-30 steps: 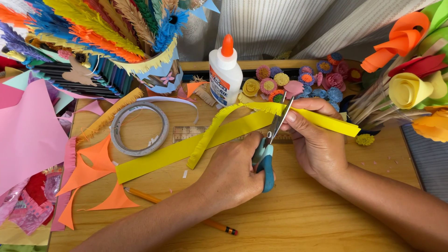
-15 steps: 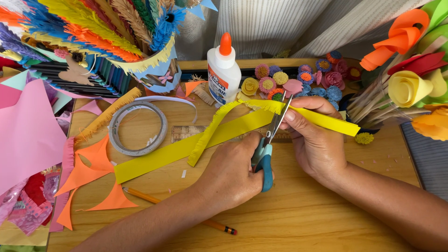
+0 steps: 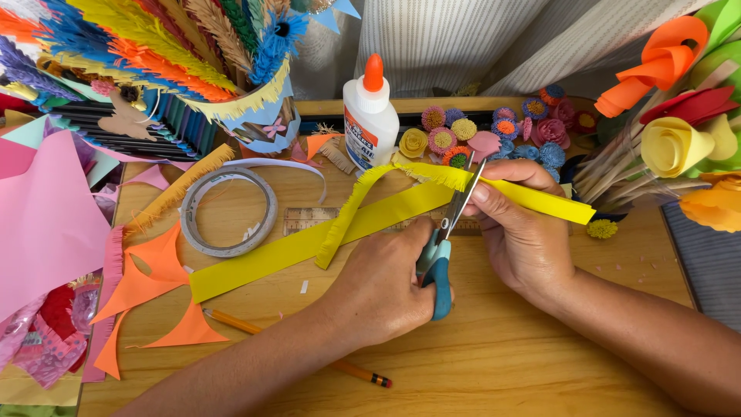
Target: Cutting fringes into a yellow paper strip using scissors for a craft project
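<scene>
The left hand (image 3: 386,289) is curled tight around the blue handle of the scissors (image 3: 441,247). The blades point up and away from the wrist and are open a little, with the edge of the yellow paper strip (image 3: 532,199) between them. The right hand (image 3: 521,232) pinches that strip between thumb and fingers, just beside the blades. The strip runs from the right hand across to the left, past the left hand, and lies flat on the wooden table (image 3: 502,363). The part to the left of the blades already has a fuzzy fringe.

What could go wrong: the right thumb sits very close to the blades, so a snip that goes too far could nick it. A deep cut could also slice the strip right through, and then the fringe would fall off. If the pinch gets loose, the paper could slide and the cuts would come out crooked.

Counting: one pair of scissors, one glue bottle (image 3: 370,116) past the hands, one tape ring (image 3: 228,212) to the left of the left hand, one ruler (image 3: 309,221) under the strip, and one pencil (image 3: 231,320) under the left arm. Three orange paper scraps (image 3: 147,278) lie further left. About a dozen little paper flowers (image 3: 494,135) sit past the right hand; it is hard to count them all.
</scene>
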